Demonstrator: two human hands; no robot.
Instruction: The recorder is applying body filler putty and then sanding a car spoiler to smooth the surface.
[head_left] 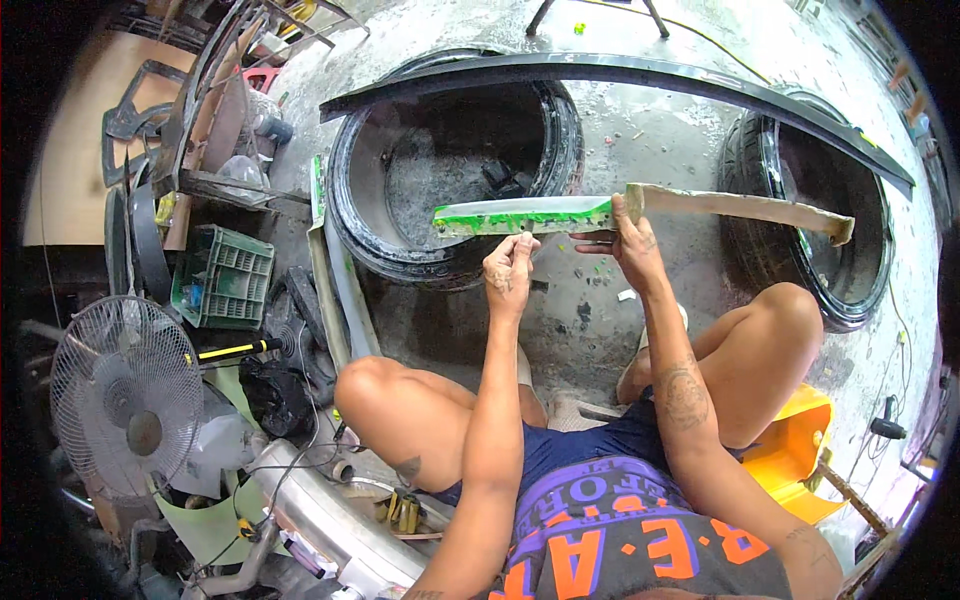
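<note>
A long strip spans the middle of the head view, with a white top and ragged green coating on its left section [475,219] and a dull beige, bent right section [750,205]; I cannot tell if these are one piece. My left hand [508,268] pinches the lower edge of the green section, fingers closed. My right hand [630,235] grips the strip where green meets beige, thumb up against it and some fingers reaching out beneath. Behind the strip, a long dark trim piece [560,65] lies across a left tire [365,235] and a right tire [750,190].
At left are a fan [120,395], a green crate [220,275], a cardboard sheet [75,205], a metal rack [240,185] and cables. An orange plastic object [805,420] sits beside my right knee. A curved silver part [310,510] lies at lower left.
</note>
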